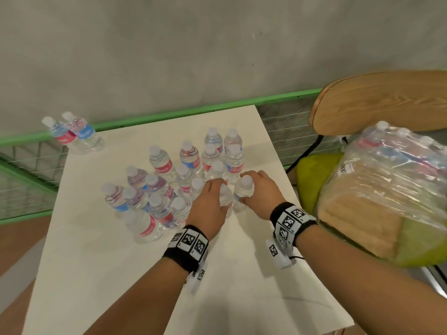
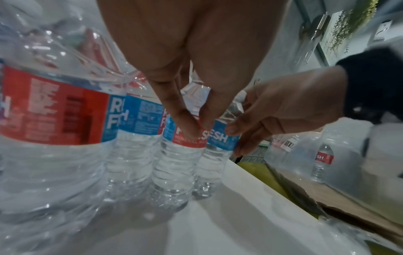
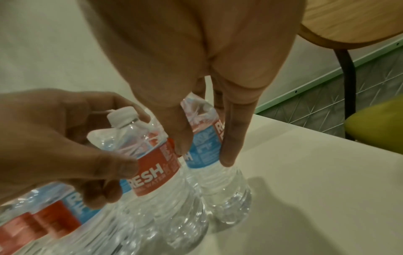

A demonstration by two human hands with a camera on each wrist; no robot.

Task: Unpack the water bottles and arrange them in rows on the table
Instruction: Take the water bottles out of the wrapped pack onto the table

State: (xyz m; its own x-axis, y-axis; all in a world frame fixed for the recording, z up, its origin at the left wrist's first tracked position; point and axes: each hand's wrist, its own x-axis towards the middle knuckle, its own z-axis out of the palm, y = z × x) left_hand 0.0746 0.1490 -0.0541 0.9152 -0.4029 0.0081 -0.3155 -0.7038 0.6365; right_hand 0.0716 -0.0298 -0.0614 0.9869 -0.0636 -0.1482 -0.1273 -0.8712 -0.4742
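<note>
Two clear water bottles with red and blue labels stand side by side on the white table [image 1: 116,267], at the right end of a cluster of several upright bottles [image 1: 169,180]. My left hand [image 1: 212,199] [image 2: 196,127] grips the left bottle [image 1: 227,199] [image 2: 177,165] [image 3: 161,181] from above, fingers round its shoulder and label. My right hand [image 1: 256,192] [image 3: 202,155] grips the right bottle [image 1: 245,186] [image 2: 214,158] [image 3: 226,189] the same way. Both bottle bases rest on the table.
Two more bottles [image 1: 72,134] stand apart at the table's far left corner. A plastic-wrapped pack of bottles [image 1: 387,170] lies on a chair with a green cushion [image 1: 312,180] and wooden back [image 1: 387,100], right of the table. A green rail [image 1: 169,114] runs behind.
</note>
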